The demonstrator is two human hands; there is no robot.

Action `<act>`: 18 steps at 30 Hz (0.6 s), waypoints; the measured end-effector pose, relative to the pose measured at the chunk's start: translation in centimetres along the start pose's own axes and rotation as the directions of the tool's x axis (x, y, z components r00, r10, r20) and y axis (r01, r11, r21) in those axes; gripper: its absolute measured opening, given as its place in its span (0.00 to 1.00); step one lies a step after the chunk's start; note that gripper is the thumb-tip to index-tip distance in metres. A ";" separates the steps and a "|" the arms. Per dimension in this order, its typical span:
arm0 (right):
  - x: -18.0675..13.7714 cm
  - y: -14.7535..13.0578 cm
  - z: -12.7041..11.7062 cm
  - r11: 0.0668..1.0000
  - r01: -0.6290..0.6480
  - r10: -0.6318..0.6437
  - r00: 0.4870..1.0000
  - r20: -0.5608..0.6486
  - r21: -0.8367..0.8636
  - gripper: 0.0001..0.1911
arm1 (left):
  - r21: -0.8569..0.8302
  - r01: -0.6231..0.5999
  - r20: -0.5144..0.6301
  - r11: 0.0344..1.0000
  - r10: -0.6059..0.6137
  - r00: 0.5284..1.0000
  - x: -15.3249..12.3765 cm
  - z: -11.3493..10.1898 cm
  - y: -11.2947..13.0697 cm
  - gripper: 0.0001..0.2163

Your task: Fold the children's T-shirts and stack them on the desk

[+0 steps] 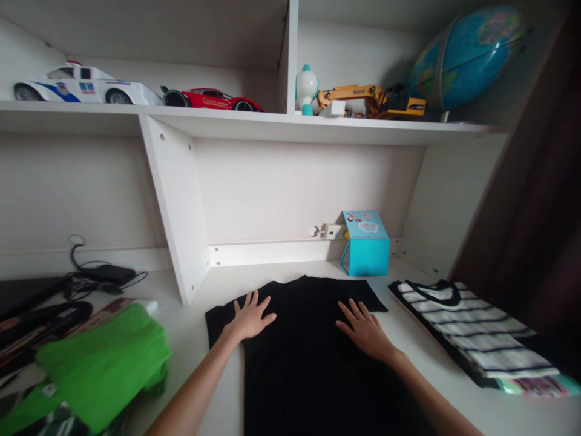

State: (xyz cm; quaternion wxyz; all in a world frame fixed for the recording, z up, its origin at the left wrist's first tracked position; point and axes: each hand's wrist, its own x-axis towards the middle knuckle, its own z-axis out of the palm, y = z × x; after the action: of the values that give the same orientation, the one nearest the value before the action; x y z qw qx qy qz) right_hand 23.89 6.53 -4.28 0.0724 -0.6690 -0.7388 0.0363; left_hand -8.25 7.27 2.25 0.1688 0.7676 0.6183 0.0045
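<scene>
A black T-shirt [299, 351] lies spread out on the white desk, its sleeves out to both sides and its lower end running out of the picture. My left hand [249, 316] rests flat on it near the left sleeve, fingers spread. On the other side my right hand [365, 330] lies with fingers apart on the shirt near the right sleeve. Neither hand grips the cloth. To the right sits a stack of folded clothes with a striped shirt [472, 327] on top.
A crumpled green garment [109, 363] lies at the left, near a black adapter [109, 274] with cables. Behind the shirt stands a blue desk calendar [368, 254] beside a power socket [334, 231]. Overhead, a shelf [254, 121] holds toy cars, a toy excavator [372, 100] and a globe [472, 57].
</scene>
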 end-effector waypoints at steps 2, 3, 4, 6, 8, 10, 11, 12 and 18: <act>0.2 0.1 0.1 0.999 -0.035 0.034 0.999 -0.022 -0.030 0.33 | -0.014 -0.018 0.002 1.000 0.018 1.000 -0.2 -0.1 0.5 0.35; 0.4 0.2 0.0 0.998 -0.052 0.051 0.998 -0.020 -0.040 0.33 | -0.023 -0.038 0.001 0.999 0.038 0.999 -0.2 -0.1 0.7 0.35; 0.8 0.4 -0.3 0.997 -0.069 0.069 0.998 -0.014 -0.046 0.33 | -0.032 -0.058 0.000 0.998 0.058 0.998 -0.2 0.0 0.9 0.35; 1.7 0.7 -0.9 0.994 -0.099 0.100 0.995 0.011 -0.048 0.32 | -0.035 -0.083 -0.006 0.996 0.083 0.997 0.0 0.6 0.9 0.35; 2.5 1.0 -1.8 0.993 -0.112 0.114 0.993 0.040 -0.046 0.31 | -0.017 -0.092 -0.049 0.996 0.091 0.995 0.3 1.4 0.6 0.33; 2.9 0.6 -3.0 0.993 -0.111 0.113 0.992 0.063 -0.044 0.31 | 0.006 -0.102 -0.111 0.995 0.102 0.989 0.6 2.0 0.1 0.32; 2.8 0.1 -3.7 0.993 -0.107 0.110 0.991 0.073 -0.045 0.31 | 0.017 -0.109 -0.136 0.994 0.110 0.985 0.8 2.2 -0.2 0.32; 2.2 -0.8 -4.4 0.994 -0.099 0.102 0.992 0.079 -0.048 0.32 | 0.024 -0.115 -0.153 0.993 0.117 0.981 0.9 2.4 -0.4 0.32; -7.4 -9.7 -3.3 0.884 0.447 -0.450 0.893 -0.007 0.138 0.32 | 0.058 -0.100 -0.211 0.993 0.110 0.971 1.6 2.7 -0.9 0.32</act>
State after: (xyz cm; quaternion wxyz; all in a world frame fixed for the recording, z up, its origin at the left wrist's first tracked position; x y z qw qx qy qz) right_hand 15.55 -1.96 -0.03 0.1147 -0.4731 -0.8701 0.0772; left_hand -8.19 8.28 -0.84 0.0828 0.7981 0.5912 0.0816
